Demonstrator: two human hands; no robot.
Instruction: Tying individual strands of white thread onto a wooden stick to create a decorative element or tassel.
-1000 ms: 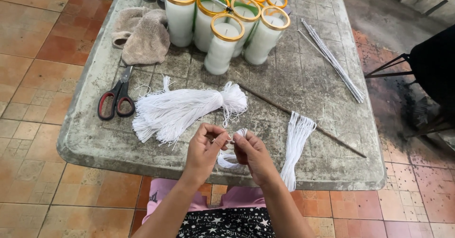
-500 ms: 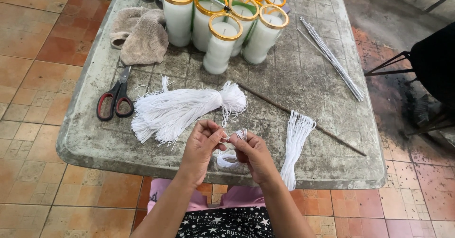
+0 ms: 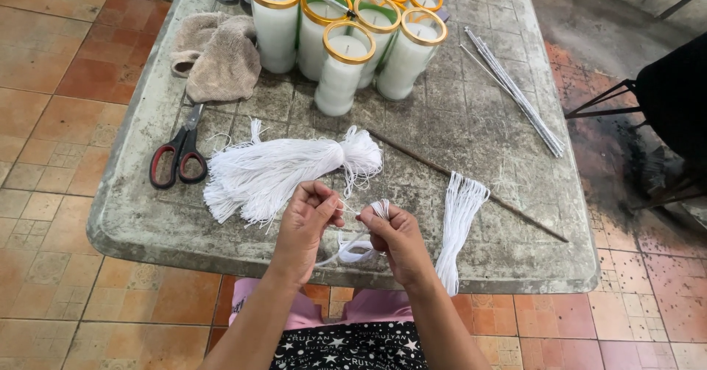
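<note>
Both hands meet over the near edge of a worn grey table (image 3: pixel 515 252). My left hand (image 3: pixel 305 226) pinches a thin white string, and my right hand (image 3: pixel 398 241) grips a small looped bunch of white strings (image 3: pixel 361 248) that sticks up past its fingers and hangs below. Just beyond my left hand lies a large tied bundle of white strings (image 3: pixel 283 167). A smaller flat hank of white strings (image 3: pixel 458 219) lies to the right of my right hand, draping over the table edge.
Several white candles in gold-rimmed glass jars (image 3: pixel 342 68) stand at the back. Red-handled scissors (image 3: pixel 179 153) and a beige cloth (image 3: pixel 217 57) lie at left. A thin brown stick (image 3: pixel 471 186) and a bunch of thin white rods (image 3: pixel 515 94) lie at right. A black chair (image 3: pixel 663 97) stands at right.
My hands have drawn slightly apart and worked the small looped bunch; a thin string now stretches between them. The other things have not moved.
</note>
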